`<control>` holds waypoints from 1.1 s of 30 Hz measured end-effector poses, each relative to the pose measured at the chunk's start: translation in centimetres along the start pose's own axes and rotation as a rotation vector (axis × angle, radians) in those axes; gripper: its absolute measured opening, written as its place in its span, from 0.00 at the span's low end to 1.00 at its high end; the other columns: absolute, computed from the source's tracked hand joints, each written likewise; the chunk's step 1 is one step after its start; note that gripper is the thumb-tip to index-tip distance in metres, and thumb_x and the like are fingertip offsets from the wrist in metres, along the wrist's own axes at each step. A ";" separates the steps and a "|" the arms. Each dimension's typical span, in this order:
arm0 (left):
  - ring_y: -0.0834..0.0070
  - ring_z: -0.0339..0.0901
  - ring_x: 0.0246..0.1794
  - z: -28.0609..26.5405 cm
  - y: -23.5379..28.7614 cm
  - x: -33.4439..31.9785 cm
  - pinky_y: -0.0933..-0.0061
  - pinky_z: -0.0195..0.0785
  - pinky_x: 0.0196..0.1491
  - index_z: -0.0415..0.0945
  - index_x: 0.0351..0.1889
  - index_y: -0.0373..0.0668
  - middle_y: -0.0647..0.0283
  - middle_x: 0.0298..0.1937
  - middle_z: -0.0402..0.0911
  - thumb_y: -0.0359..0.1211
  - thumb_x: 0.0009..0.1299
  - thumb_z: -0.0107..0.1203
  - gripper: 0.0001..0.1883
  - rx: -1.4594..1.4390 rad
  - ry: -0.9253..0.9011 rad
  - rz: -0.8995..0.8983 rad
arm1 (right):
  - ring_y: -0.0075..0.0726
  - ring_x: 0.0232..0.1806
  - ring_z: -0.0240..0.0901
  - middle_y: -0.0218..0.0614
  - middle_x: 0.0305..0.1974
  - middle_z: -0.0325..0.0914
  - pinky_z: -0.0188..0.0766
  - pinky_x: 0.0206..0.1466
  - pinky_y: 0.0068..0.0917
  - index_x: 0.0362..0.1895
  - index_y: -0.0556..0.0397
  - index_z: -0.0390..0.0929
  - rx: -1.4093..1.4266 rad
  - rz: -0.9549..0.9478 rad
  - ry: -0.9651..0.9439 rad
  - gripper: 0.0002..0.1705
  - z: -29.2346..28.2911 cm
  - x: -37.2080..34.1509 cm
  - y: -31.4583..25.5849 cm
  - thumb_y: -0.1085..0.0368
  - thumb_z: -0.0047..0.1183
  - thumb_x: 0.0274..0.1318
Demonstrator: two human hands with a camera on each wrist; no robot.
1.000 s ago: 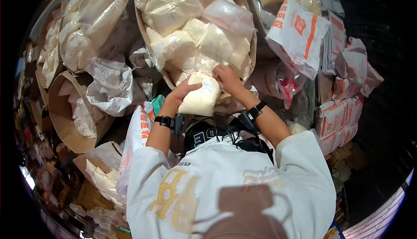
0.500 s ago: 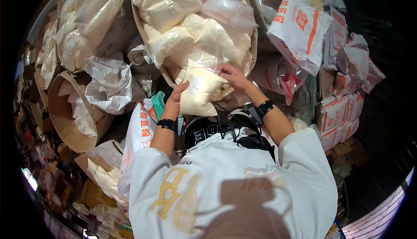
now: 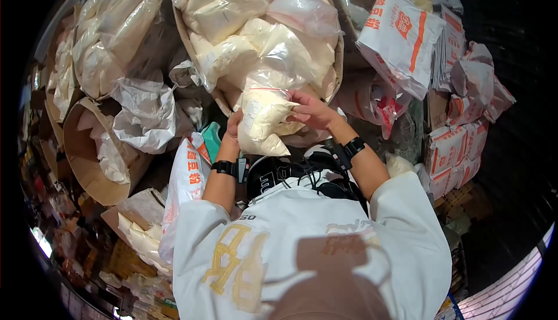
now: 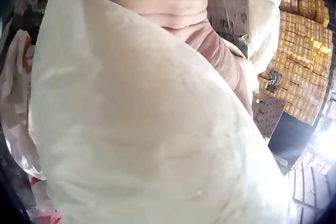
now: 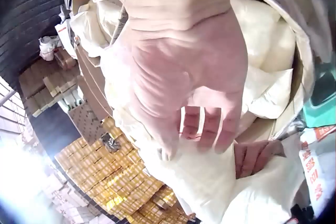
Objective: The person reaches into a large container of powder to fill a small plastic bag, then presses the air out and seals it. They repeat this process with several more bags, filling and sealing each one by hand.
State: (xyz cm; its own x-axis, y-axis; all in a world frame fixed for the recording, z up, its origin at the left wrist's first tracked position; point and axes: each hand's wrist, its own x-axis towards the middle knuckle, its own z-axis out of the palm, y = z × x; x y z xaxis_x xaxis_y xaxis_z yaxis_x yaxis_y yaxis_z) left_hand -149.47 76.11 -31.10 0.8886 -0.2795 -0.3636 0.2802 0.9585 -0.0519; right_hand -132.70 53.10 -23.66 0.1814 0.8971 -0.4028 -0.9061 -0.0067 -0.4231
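Note:
A clear plastic zip bag of cream-coloured powder [image 3: 261,122], with a red line along its top and a label on its front, is held up before the person's waist. The left hand [image 3: 233,126] grips its left side; the bag hides most of that hand in the left wrist view, while its curled fingers [image 5: 254,157] show against the bag in the right wrist view. At the upper right corner, the right hand [image 3: 312,112] pinches the bag between thumb and fingers. The bag's broad pale side [image 4: 142,113] fills most of the left wrist view.
Behind the held bag stands a large round cardboard drum [image 3: 340,41] full of similar powder bags. Left of it are another open drum [image 3: 81,163] and a crumpled white sack [image 3: 148,113]. White sacks with orange print [image 3: 401,38] are stacked at the right.
The bag has turned so its label and red top line show. The left thumb has moved off the bag's front to its left side. The right hand has come down to the right corner.

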 end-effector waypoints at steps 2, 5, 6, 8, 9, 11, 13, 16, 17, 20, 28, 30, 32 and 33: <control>0.52 0.74 0.61 -0.2 -0.1 -0.1 0.50 0.67 0.64 0.62 0.68 0.36 0.47 0.64 0.73 0.50 0.69 0.55 0.36 -0.026 -0.006 -0.020 | 0.27 0.56 0.69 0.28 0.55 0.70 0.70 0.60 0.33 0.63 0.49 0.65 0.035 0.031 0.016 0.30 1.1 -0.2 -1.1 0.62 0.60 0.58; 0.52 0.74 0.61 -0.3 0.0 -0.4 0.49 0.68 0.64 0.61 0.69 0.36 0.47 0.63 0.73 0.46 0.67 0.59 0.37 -0.073 0.028 -0.093 | 0.31 0.57 0.71 0.32 0.54 0.71 0.70 0.62 0.33 0.61 0.53 0.64 0.002 0.026 0.037 0.27 0.3 0.0 -0.6 0.65 0.59 0.60; 0.52 0.73 0.61 -0.4 0.2 -0.5 0.49 0.67 0.64 0.60 0.69 0.36 0.47 0.64 0.72 0.43 0.67 0.60 0.37 -0.094 0.025 -0.130 | 0.29 0.56 0.71 0.32 0.53 0.72 0.70 0.63 0.33 0.61 0.53 0.64 -0.008 0.030 0.041 0.27 0.0 0.1 -0.5 0.64 0.59 0.60; 0.52 0.73 0.62 -0.6 0.2 -0.6 0.49 0.68 0.64 0.59 0.70 0.36 0.47 0.63 0.72 0.38 0.66 0.61 0.37 -0.059 0.070 -0.180 | 0.26 0.54 0.72 0.31 0.51 0.73 0.70 0.63 0.33 0.61 0.53 0.65 -0.025 0.037 0.049 0.27 -0.5 0.3 -0.3 0.64 0.59 0.60; 0.53 0.74 0.61 0.1 0.3 -0.7 0.50 0.69 0.63 0.59 0.70 0.36 0.47 0.63 0.73 0.37 0.66 0.61 0.37 -0.001 0.118 -0.193 | 0.24 0.51 0.72 0.29 0.49 0.73 0.70 0.62 0.32 0.60 0.52 0.66 -0.024 0.036 0.056 0.26 -0.9 0.3 -0.2 0.64 0.59 0.60; 0.54 0.75 0.60 1.5 0.5 -0.6 0.53 0.70 0.62 0.58 0.70 0.37 0.48 0.62 0.73 0.35 0.65 0.62 0.37 0.118 0.166 -0.194 | 0.21 0.46 0.72 0.26 0.45 0.74 0.71 0.59 0.29 0.56 0.51 0.68 -0.023 0.035 0.067 0.22 -1.6 0.3 -0.2 0.64 0.59 0.60; 0.57 0.75 0.60 4.1 0.3 -0.2 0.56 0.70 0.62 0.58 0.71 0.37 0.50 0.63 0.73 0.33 0.64 0.63 0.38 0.240 0.168 -0.177 | 0.17 0.37 0.69 0.22 0.39 0.72 0.70 0.47 0.22 0.47 0.51 0.70 -0.105 -0.036 0.256 0.14 -0.1 0.9 0.0 0.66 0.59 0.59; 0.62 0.74 0.61 6.9 -0.2 0.6 0.61 0.70 0.61 0.57 0.71 0.39 0.54 0.64 0.72 0.33 0.63 0.65 0.40 0.449 0.107 -0.027 | 0.15 0.28 0.62 0.19 0.31 0.67 0.61 0.32 0.18 0.35 0.50 0.70 -0.357 -0.185 0.420 0.08 -1.5 2.3 1.3 0.69 0.58 0.57; 0.63 0.73 0.61 7.5 -0.3 0.7 0.62 0.70 0.61 0.56 0.71 0.40 0.55 0.64 0.72 0.33 0.62 0.66 0.41 0.473 0.116 -0.014 | 0.15 0.27 0.60 0.19 0.29 0.66 0.58 0.30 0.18 0.33 0.51 0.69 -0.452 -0.238 0.453 0.08 -2.6 2.5 2.3 0.69 0.58 0.56; 0.65 0.72 0.62 7.8 -0.5 0.9 0.63 0.69 0.61 0.55 0.72 0.41 0.57 0.64 0.71 0.34 0.61 0.68 0.43 0.511 0.136 0.026 | 0.17 0.24 0.54 0.20 0.25 0.63 0.52 0.25 0.21 0.28 0.52 0.67 -0.726 -0.386 0.571 0.09 -3.9 3.0 3.8 0.70 0.56 0.54; 0.65 0.72 0.62 6.0 -1.0 1.2 0.63 0.68 0.62 0.55 0.73 0.41 0.58 0.64 0.71 0.32 0.59 0.68 0.44 0.437 0.115 0.141 | 0.21 0.26 0.62 0.27 0.25 0.65 0.64 0.31 0.24 0.31 0.54 0.68 -0.848 -0.405 0.656 0.09 -1.2 2.0 1.7 0.67 0.56 0.54; 0.65 0.72 0.63 6.6 -0.9 0.9 0.63 0.67 0.63 0.54 0.73 0.42 0.58 0.65 0.71 0.31 0.59 0.67 0.45 0.424 0.113 0.142 | 0.21 0.26 0.63 0.28 0.24 0.66 0.65 0.31 0.24 0.31 0.55 0.69 -0.776 -0.420 0.622 0.10 -1.0 1.9 1.7 0.66 0.57 0.54; 0.65 0.72 0.63 7.0 -0.9 0.6 0.63 0.67 0.63 0.54 0.73 0.42 0.58 0.65 0.70 0.30 0.59 0.67 0.45 0.438 0.110 0.140 | 0.22 0.25 0.64 0.30 0.23 0.67 0.66 0.32 0.24 0.30 0.57 0.69 -0.740 -0.432 0.650 0.10 -0.9 1.9 2.0 0.65 0.57 0.53; 0.65 0.72 0.63 7.1 -0.9 0.7 0.63 0.67 0.63 0.54 0.73 0.43 0.58 0.66 0.70 0.30 0.59 0.67 0.45 0.461 0.104 0.142 | 0.25 0.24 0.65 0.31 0.22 0.68 0.66 0.31 0.25 0.29 0.57 0.70 -0.828 -0.419 0.720 0.10 -0.7 1.9 1.9 0.65 0.56 0.52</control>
State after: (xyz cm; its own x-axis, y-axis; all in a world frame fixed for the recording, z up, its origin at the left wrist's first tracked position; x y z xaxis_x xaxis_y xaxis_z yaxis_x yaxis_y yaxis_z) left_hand -146.54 74.69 -24.67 0.8952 -0.1188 -0.4295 0.3116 0.8558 0.4129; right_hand -133.84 54.47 -25.80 0.8213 0.4421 -0.3606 -0.2474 -0.2936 -0.9234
